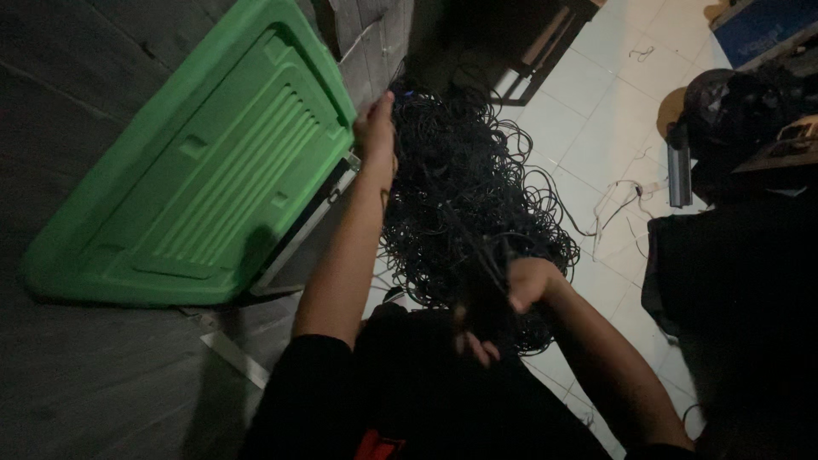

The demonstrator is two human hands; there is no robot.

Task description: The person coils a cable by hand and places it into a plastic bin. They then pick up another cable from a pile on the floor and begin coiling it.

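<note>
- Left hand [375, 128] raised high, fingers curled round the top of the wire tangle [469, 204], thumb up.
- Right hand [524, 285] low, closed on a bunch of strands near the bottom of the tangle; fingers half buried in wire.
- Tangle hanging between the two hands, in front of the chest, over the white tile floor [596, 128], just right of the green lid [213, 170].
- Best handled, by judgement, with the upper grip firm and the lower one loose: sliding down one strand, not yanking, lest the loops cinch tighter.
- Worth keeping the mass lifted clear of the floor, so loose ends hang free and show themselves.
- Very dim throughout; single strands impossible to follow, ends not to be told from loops.
- Cannot tell how many strands either hand holds.
- Lid leaning against a dark plank wall [68, 77]; whatever is behind it hidden.
- Dark heap [733, 111] at right shapeless, cut by the edge.
- Stray pale wire [618, 200] on the tiles, far end lost in shadow.
</note>
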